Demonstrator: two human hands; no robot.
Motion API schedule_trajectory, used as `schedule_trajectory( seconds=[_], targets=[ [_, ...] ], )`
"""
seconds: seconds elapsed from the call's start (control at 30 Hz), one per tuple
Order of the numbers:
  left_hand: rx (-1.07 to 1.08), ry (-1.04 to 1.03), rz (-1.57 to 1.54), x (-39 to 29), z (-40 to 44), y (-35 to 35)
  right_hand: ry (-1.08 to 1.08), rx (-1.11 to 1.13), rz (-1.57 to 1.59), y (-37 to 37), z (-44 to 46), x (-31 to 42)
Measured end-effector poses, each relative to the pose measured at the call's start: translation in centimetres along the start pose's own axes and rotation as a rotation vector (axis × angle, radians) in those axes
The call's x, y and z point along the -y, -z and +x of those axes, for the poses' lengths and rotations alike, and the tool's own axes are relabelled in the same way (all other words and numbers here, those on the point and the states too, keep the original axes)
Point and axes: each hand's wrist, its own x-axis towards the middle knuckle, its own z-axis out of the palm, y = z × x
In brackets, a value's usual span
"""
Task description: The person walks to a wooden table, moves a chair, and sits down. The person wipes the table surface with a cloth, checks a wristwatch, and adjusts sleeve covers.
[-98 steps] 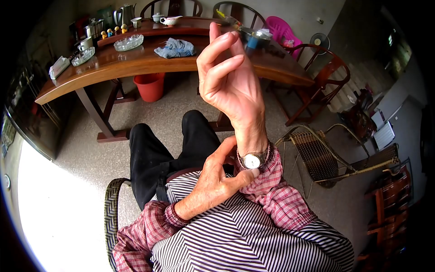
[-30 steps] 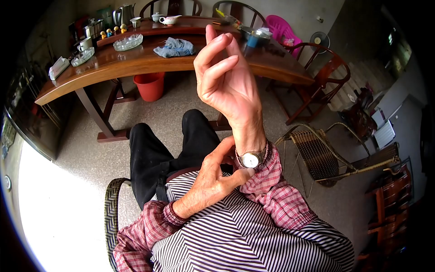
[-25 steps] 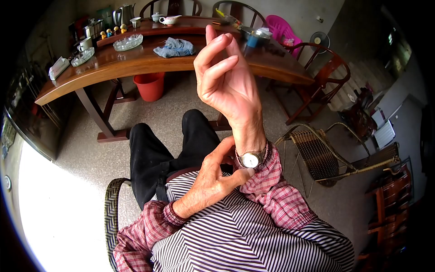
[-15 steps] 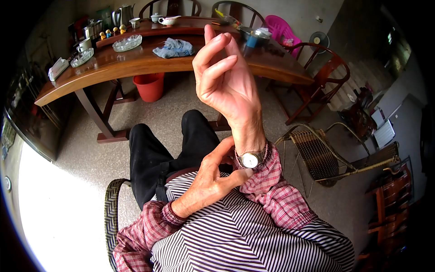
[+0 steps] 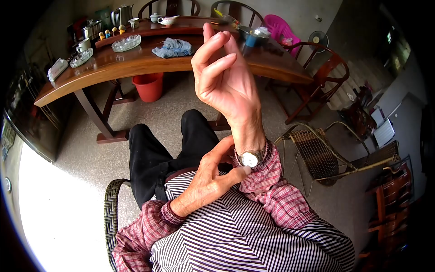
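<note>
My right hand (image 5: 231, 81) is raised upright with its palm toward me. Its fingers are loosely bent and apart, and nothing is in them. A wristwatch (image 5: 249, 159) with a round white face sits on that wrist, against the gathered cuff of a red checked sleeve (image 5: 272, 181). From the left, my left hand (image 5: 210, 177) reaches across to the watch. Its thumb presses at the lower edge of the watch, while the fingers go around the far side of the wrist, where their tips are hidden.
A curved wooden table (image 5: 136, 61) ahead bears a blue cloth (image 5: 172, 48), glass dishes (image 5: 126, 43) and teaware. Under it stands a red bucket (image 5: 148, 87). To the right are a woven chair (image 5: 317, 154) and a wooden armchair (image 5: 324, 75). A fan (image 5: 319, 40) stands behind.
</note>
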Motion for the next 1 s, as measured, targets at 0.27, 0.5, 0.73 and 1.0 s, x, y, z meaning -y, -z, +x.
schedule_trajectory(
  seconds=[0.27,0.5,0.73,1.0],
  targets=[
    [-0.002,0.002,-0.009,0.02,0.04,-0.03,0.008,-0.006,-0.002,0.17,-0.03,0.08],
    [-0.008,0.001,-0.008,0.06,0.05,-0.05,0.011,-0.008,0.005,0.27,-0.02,0.13],
    [-0.017,-0.002,-0.010,0.15,-0.04,-0.11,-0.007,0.013,0.013,0.50,-0.06,0.27],
    [-0.015,0.002,-0.011,0.30,-0.03,-0.07,-0.067,0.095,0.004,0.71,-0.02,0.43]
  ],
)
